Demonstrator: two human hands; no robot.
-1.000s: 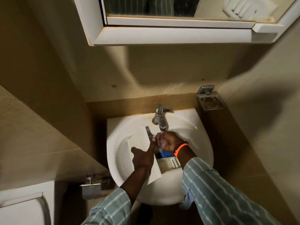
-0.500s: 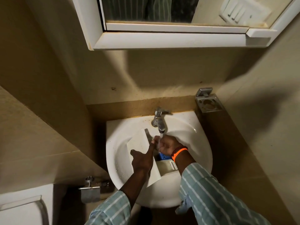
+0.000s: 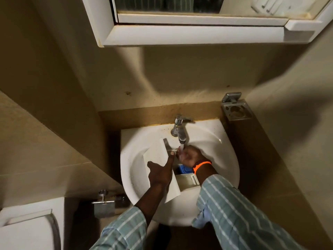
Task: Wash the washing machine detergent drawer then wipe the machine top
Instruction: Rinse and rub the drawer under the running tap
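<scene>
The white detergent drawer (image 3: pixel 157 156) lies tilted in the white sink (image 3: pixel 223 159), its blue compartment (image 3: pixel 182 168) and cream compartments (image 3: pixel 187 180) facing right. My left hand (image 3: pixel 160 173) grips the drawer's flat front panel, thumb spread on it and index finger along its upper edge. Beneath the tap (image 3: pixel 180 131), my right hand (image 3: pixel 189 156) has its fingers curled at the drawer's far end. Running water (image 3: pixel 182 147) falls onto those fingers. An orange band circles the right wrist. The right hand and forearm hide much of the drawer's inside.
A white mirror cabinet (image 3: pixel 189 35) hangs above the sink. A metal holder (image 3: pixel 236 110) is fixed to the wall at the back right. A metal paper holder (image 3: pixel 104 206) and a white toilet cistern (image 3: pixel 27 230) stand at the lower left. Tiled walls close in on both sides.
The right hand has shifted slightly under the stream at the drawer's far end. The left hand keeps its hold on the panel. The view has dipped a little.
</scene>
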